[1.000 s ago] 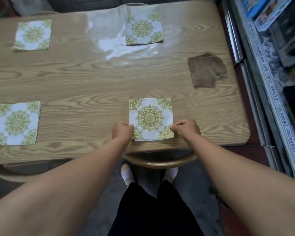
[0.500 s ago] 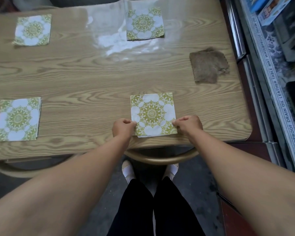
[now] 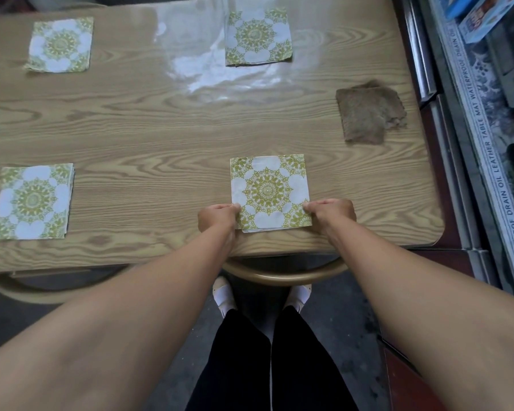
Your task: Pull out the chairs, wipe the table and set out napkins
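Now the left hand [image 3: 217, 218] and right hand [image 3: 331, 213] are still pinching the napkin [image 3: 269, 191] by its near corners, having nudged it slightly farther in from the counter [image 3: 161, 129] near edge. With three other napkins [image 3: 33, 201] already lying flat, the setting-out is seemingly finishing.

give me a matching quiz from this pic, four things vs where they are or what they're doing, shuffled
1 brown cloth
2 near right napkin
3 left hand
4 chair back

a pinches a napkin's left edge
b tucked below the near edge of the table
c lies loose by the right edge
d held at both sides

Pairs: 1-c, 2-d, 3-a, 4-b
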Tool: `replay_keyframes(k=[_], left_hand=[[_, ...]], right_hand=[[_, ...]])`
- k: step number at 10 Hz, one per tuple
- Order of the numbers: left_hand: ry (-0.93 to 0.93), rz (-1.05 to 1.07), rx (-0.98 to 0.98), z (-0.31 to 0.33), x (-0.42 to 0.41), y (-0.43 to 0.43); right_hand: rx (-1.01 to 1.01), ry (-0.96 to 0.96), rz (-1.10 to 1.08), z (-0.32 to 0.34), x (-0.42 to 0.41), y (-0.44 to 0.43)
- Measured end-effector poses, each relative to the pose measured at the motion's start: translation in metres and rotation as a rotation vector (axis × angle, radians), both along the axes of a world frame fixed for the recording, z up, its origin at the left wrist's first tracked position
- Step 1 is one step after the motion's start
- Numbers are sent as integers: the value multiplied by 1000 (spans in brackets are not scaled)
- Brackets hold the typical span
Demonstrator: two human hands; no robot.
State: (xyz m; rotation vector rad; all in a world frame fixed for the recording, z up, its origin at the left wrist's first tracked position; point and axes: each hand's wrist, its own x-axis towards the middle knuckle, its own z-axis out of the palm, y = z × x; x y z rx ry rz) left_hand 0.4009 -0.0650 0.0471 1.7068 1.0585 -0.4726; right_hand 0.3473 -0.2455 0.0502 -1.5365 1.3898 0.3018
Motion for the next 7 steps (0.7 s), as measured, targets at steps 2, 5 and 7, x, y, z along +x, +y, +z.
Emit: replay_keyframes(k=[2, 5, 7], left_hand=[[0, 20, 36, -2, 0, -2], [-18, 20, 50, -1, 0, -3], [-45, -164, 80, 1, -3, 2]], right_hand=[[-15, 14, 1, -5, -1, 0], [-36, -9, 20, -4, -3, 0], [-51, -64, 104, -7, -9, 0]])
